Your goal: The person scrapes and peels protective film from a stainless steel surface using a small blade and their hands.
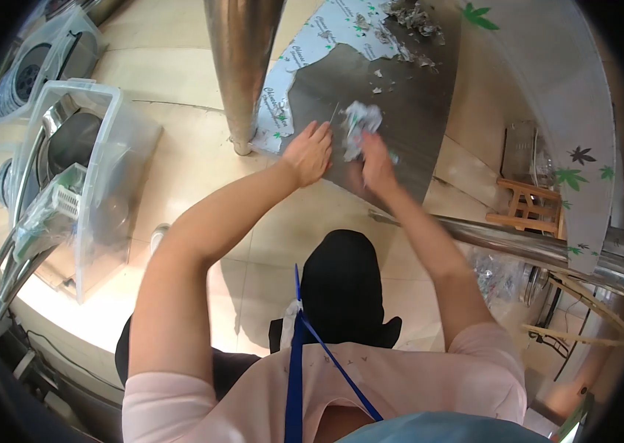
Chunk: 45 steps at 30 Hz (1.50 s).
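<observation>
A grey metal sheet lies low in front of me, with white printed film still covering its left and upper edge. The edge of that film is ragged. My left hand rests at the sheet's lower left edge, fingers apart, with no object visible in it. To its right, my right hand is closed on a crumpled wad of film above the sheet; the hand is slightly blurred. Torn scraps are piled at the sheet's top, and small bits lie scattered below them.
A steel post stands left of the sheet, and a steel rail runs at the lower right. Clear plastic bins sit on the left. A wooden stool and a curved panel with leaf prints are on the right.
</observation>
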Tool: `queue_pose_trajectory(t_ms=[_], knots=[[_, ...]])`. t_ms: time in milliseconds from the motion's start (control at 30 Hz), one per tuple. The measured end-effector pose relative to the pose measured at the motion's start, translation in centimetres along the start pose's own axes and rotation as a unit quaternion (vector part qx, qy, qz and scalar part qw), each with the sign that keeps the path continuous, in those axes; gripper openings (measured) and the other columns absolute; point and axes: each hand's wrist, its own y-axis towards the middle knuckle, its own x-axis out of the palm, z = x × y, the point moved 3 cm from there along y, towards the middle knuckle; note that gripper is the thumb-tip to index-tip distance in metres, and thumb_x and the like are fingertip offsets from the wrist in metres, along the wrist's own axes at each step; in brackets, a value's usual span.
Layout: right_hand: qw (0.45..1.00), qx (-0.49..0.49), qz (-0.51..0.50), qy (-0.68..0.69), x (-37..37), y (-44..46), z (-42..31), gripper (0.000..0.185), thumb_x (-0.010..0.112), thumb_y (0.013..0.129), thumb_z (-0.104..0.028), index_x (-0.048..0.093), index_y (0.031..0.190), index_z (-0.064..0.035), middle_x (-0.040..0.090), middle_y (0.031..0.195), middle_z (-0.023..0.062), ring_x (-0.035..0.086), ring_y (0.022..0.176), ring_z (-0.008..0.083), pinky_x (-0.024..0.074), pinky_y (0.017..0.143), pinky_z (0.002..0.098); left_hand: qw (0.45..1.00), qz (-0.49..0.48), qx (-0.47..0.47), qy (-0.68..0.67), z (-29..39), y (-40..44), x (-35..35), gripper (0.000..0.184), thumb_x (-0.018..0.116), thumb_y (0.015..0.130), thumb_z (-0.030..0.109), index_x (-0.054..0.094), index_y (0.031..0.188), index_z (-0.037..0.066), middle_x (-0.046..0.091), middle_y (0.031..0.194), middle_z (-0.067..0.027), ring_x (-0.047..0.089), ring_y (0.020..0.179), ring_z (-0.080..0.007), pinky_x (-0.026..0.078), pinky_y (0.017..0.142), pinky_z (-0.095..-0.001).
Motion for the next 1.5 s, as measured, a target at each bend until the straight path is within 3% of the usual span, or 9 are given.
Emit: queue_pose_trajectory(t_ms=[200, 533, 633, 700, 800, 1100, 1200, 1400, 1500], knots=[[0.959, 0.273, 0.049, -0.049, -2.3, 15.2, 10.6, 0.033, 0.036, 0.083, -0.005, 0.056, 0.109, -0.0006, 0.055, 0.111, 0.0207, 0.051, 0.105, 0.0345, 0.0394, 0.091, 0.0391, 0.993, 0.094, 0.064, 0.02, 0.2, -7.0, -0.5, 0.032, 0.048, 0.081, 0.026, 0.057, 0.099, 0.002, 0.051, 0.11, -0.012, 0.042, 0.111, -0.0272, 0.032, 0.096, -0.0386], [0.979, -0.175, -0.09, 0.043, 0.1, 0.4, -10.4, 0.036, 0.048, 0.074, -0.003, 0.059, 0.109, -0.0052, 0.053, 0.118, 0.0158, 0.047, 0.112, 0.0329, 0.0349, 0.098, 0.0404, 0.944, 0.318, 0.091, 0.008, -4.9, -6.5, -5.9, 0.008, 0.05, 0.07, 0.016, 0.05, 0.075, 0.01, 0.047, 0.076, -0.0015, 0.049, 0.077, -0.0168, 0.044, 0.057, -0.0271], [0.974, -0.17, -0.111, 0.097, 1.5, 4.7, -5.4, 0.037, 0.046, 0.078, -0.006, 0.056, 0.114, -0.0069, 0.051, 0.121, 0.0153, 0.045, 0.115, 0.0321, 0.0333, 0.099, 0.0396, 0.947, 0.289, 0.138, 0.035, -5.3, -7.1, -7.4, 0.009, 0.051, 0.069, 0.015, 0.05, 0.075, 0.009, 0.047, 0.076, -0.0017, 0.05, 0.076, -0.0165, 0.045, 0.057, -0.0261], [0.986, 0.093, -0.036, 0.133, 1.7, 9.9, 2.1, 0.037, 0.036, 0.084, -0.01, 0.054, 0.116, -0.0041, 0.049, 0.122, 0.0183, 0.044, 0.115, 0.0325, 0.0334, 0.099, 0.0352, 0.943, 0.288, 0.16, 0.036, -5.1, -8.0, -8.1, 0.009, 0.052, 0.069, 0.015, 0.049, 0.075, 0.008, 0.046, 0.075, -0.0018, 0.05, 0.075, -0.0166, 0.045, 0.057, -0.026], [0.991, 0.033, 0.011, -0.131, 0.4, 14.4, 11.5, 0.038, 0.04, 0.082, -0.009, 0.053, 0.117, -0.0064, 0.047, 0.126, 0.0157, 0.042, 0.117, 0.032, 0.0335, 0.098, 0.0346, 0.945, 0.256, 0.204, 0.019, -5.2, -10.4, -8.4, 0.009, 0.052, 0.068, 0.014, 0.048, 0.074, 0.008, 0.045, 0.073, -0.0026, 0.05, 0.071, -0.0165, 0.046, 0.056, -0.0259], [0.927, 0.069, -0.048, -0.364, -4.9, 12.6, -2.4, 0.035, 0.05, 0.083, -0.024, 0.052, 0.116, -0.0118, 0.044, 0.127, 0.0151, 0.043, 0.115, 0.0321, 0.0342, 0.095, 0.0474, 0.95, 0.224, 0.196, -0.091, -2.6, -15.4, -5.0, 0.013, 0.053, 0.066, 0.01, 0.048, 0.077, 0.005, 0.049, 0.081, -0.0053, 0.054, 0.074, -0.0167, 0.049, 0.061, -0.026], [0.974, 0.168, -0.15, 0.016, -3.1, 10.0, -4.5, 0.029, 0.054, 0.082, -0.029, 0.058, 0.102, -0.0089, 0.057, 0.108, 0.0133, 0.054, 0.1, 0.0271, 0.0435, 0.083, 0.0411, 0.953, 0.238, 0.167, -0.084, -2.3, -16.1, -5.9, 0.013, 0.053, 0.066, 0.009, 0.048, 0.078, 0.004, 0.051, 0.086, -0.0061, 0.055, 0.078, -0.0173, 0.05, 0.062, -0.0257], [0.471, 0.412, -0.432, 0.65, -4.4, 3.3, -16.7, 0.031, 0.048, 0.091, -0.031, 0.057, 0.096, -0.0024, 0.06, 0.091, 0.008, 0.058, 0.079, 0.0163, 0.0466, 0.07, 0.0275, 0.958, 0.238, 0.163, 0.002, -1.5, -16.9, -10.9, 0.012, 0.054, 0.066, 0.012, 0.049, 0.075, 0.005, 0.053, 0.086, -0.0054, 0.053, 0.077, -0.0176, 0.045, 0.062, -0.0273], [0.373, 0.367, -0.39, 0.758, -5.2, 2.7, -19.8, 0.027, 0.049, 0.091, -0.027, 0.054, 0.097, -0.001, 0.059, 0.088, 0.0084, 0.058, 0.079, 0.0167, 0.0464, 0.071, 0.0269, 0.955, 0.227, 0.186, 0.034, 0.8, -16.6, -12.0, 0.011, 0.054, 0.065, 0.015, 0.049, 0.073, 0.009, 0.05, 0.081, -0.0021, 0.05, 0.073, -0.0156, 0.041, 0.062, -0.0264]])
